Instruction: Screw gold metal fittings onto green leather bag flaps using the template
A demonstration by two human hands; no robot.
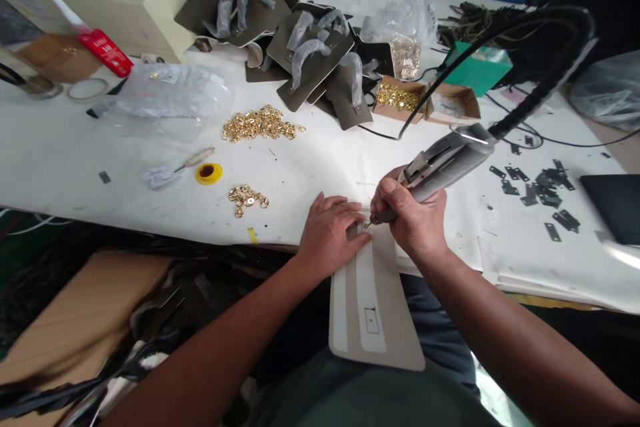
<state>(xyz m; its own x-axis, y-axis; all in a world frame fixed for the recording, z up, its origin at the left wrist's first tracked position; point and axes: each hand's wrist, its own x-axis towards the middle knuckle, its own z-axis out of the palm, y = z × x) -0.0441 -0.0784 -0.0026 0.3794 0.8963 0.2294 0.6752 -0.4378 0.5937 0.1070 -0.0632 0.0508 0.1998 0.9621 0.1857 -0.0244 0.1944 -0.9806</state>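
Here, your left grip [331, 230] rests spread on the panel [393, 310]; above it, your right grip [414, 217] clasps the power tool [450, 159].

Hand tool [443, 163]: smooth grey casing, metallic sheen. Pale panel [396, 320]: smooth, matt, with white strips [369, 280]. Ring fittings [260, 125]: glossy gold-coloured metal. Dark panels [321, 71]: matt. Handles [301, 61]: wrapped in crinkled, shiny clear plastic. Small box [393, 111]: matt brown cardboard. Bottle [107, 52]: glossy, red, plastic-looking. Counter [135, 203]: smooth white surface, lightly marked.

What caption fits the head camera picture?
Left hand on a beige panel, right hand holding a tool near the panel's far end.
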